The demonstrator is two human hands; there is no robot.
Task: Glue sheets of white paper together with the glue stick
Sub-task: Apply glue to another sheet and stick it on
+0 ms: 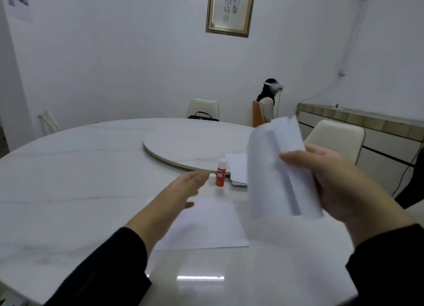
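My right hand (339, 181) holds a bundle of white paper sheets (275, 172) upright above the table, thumb across the front. A red and white glue stick (220, 173) stands upright near the turntable's edge, with its small white cap (212, 178) just left of it. My left hand (183, 191) hovers open and blurred close to the cap, fingers stretched toward the glue stick. One white sheet (206, 225) lies flat on the table under my left forearm. A stack of white sheets (237, 168) lies right of the glue stick, partly hidden by the held bundle.
The round white marble table (80, 179) carries a raised turntable (190, 145) at its middle. Chairs stand at the far side and right; a black bag (202, 117) rests on one. A person with a headset sits beyond the table. A low cabinet (367, 124) runs along the right wall.
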